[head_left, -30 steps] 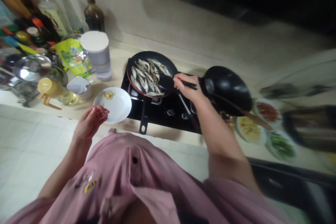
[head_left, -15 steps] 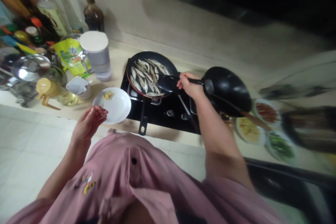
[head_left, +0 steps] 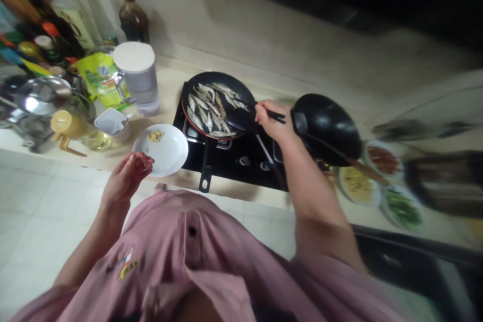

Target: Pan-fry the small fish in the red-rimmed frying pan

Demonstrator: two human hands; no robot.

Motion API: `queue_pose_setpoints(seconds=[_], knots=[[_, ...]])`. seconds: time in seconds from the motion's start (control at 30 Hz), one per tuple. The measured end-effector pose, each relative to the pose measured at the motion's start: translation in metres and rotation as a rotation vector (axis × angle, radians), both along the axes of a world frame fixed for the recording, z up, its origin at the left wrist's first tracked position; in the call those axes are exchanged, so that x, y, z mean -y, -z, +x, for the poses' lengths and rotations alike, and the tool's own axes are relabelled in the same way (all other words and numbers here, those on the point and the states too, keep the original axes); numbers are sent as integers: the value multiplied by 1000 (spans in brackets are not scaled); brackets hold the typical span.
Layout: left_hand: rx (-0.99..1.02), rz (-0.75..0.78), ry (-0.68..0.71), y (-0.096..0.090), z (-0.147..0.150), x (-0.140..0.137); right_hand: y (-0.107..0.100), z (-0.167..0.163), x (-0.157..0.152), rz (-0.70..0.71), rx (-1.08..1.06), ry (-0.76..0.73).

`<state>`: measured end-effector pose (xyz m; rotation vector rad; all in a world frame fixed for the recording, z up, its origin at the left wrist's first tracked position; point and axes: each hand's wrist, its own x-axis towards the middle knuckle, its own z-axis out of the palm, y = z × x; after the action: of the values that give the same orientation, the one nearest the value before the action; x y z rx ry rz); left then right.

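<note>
Right hand pinches black chopsticks, tips at the small fish lying in the frying pan. Left hand curls loosely by the white plate; cannot tell whether it grips anything. Judged step: arranging fish singly. Next move calls for light pinching, clear of the spatula propped in the pan.

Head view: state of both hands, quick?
Left hand: loosely curled by the white plate; can't tell if it holds anything.
Right hand: closed, holding black chopsticks over the frying pan.
</note>
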<state>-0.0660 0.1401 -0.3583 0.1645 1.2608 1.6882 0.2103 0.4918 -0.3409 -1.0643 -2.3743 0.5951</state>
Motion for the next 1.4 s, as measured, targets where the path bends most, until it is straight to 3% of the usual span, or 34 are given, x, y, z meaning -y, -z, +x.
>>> queue_pose_setpoints(seconds=[0.23, 0.33, 0.67, 0.8, 0.93, 1.03, 1.17, 1.27, 1.4], knots=[[-10, 7, 1, -2, 0, 3, 18, 6, -8, 82, 135, -101], [-17, 13, -4, -1, 0, 4, 22, 5, -7, 63, 93, -92], [-3, 15, -5, -1, 3, 4, 35, -4, -17, -353, -393, 236], [-27, 11, -19, -2, 3, 5, 40, 9, -24, -388, -477, 352], [-46, 15, -2, -2, 4, 4, 31, 20, -19, -386, -447, 389], [-37, 10, -6, -4, 5, 2, 19, 20, -6, -265, -377, 337], [-11, 5, 3, -6, 5, -1, 10, 13, 11, -95, -159, 103], [-9, 0, 1, -6, 5, 0, 13, 6, 13, -54, -11, -49], [-4, 8, -4, -5, 5, 2, 21, -5, 7, -53, 8, -64]])
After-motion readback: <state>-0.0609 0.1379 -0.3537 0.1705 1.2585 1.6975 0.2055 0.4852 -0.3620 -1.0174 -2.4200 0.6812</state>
